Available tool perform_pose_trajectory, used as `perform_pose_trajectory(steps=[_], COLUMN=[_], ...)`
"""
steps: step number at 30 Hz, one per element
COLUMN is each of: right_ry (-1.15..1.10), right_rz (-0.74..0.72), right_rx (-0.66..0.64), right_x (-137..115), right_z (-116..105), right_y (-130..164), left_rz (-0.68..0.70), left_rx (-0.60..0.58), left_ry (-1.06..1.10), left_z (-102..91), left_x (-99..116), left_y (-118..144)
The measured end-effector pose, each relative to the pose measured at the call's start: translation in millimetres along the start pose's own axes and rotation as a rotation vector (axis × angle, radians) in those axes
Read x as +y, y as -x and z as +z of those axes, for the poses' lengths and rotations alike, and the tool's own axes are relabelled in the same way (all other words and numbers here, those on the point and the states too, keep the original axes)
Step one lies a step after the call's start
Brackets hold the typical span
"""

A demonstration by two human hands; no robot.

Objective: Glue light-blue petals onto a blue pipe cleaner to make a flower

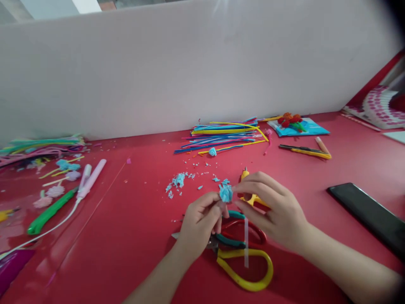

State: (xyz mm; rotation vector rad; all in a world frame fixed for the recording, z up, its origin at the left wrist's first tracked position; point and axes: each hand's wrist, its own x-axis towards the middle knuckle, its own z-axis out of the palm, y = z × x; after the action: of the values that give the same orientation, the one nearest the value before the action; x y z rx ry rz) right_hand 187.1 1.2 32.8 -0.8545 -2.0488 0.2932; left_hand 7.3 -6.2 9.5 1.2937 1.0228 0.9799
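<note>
A small light-blue fuzzy flower (225,193), seemingly made of pipe cleaner, is pinched between the thumb and fingers of my left hand (201,217). My right hand (278,209) is just to its right, fingers apart and fingertips close to the petals; whether they touch is hard to tell. Under my hands lie scissors with yellow handles (268,270) and pliers with red and teal handles (261,234). A translucent strip, like a glue stick (246,253), crosses them. Partly behind my right hand is a yellow hot glue gun (244,174). Blue fuzz clippings (179,180) are scattered beyond my left hand.
Pipe cleaners (224,134) are piled along the white partition (190,63), near a blue fuzzy ball (212,152). Red flowers (289,121) rest on a blue packet. Tweezers (300,148) and a black phone (363,211) are right; a green-handled tool (52,212) and pink corded device (93,177) left.
</note>
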Motion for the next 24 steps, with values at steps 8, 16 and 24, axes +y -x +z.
perform_pose_trajectory(steps=[8, 16, 24], right_ry=[0.104, 0.140, 0.143], right_rz=[-0.126, -0.160, -0.161], right_rx=[0.054, 0.059, 0.072], right_x=[-4.8, -3.4, -3.8], right_z=[1.7, 3.4, 3.3], right_y=[8.5, 9.7, 9.3], left_rz=[0.062, 0.064, 0.048], left_rx=[-0.061, -0.049, -0.019], left_ry=[-0.020, -0.076, -0.079], left_z=[4.3, 5.2, 6.4], left_x=[-2.3, -2.8, -1.0], left_y=[5.4, 8.0, 8.3])
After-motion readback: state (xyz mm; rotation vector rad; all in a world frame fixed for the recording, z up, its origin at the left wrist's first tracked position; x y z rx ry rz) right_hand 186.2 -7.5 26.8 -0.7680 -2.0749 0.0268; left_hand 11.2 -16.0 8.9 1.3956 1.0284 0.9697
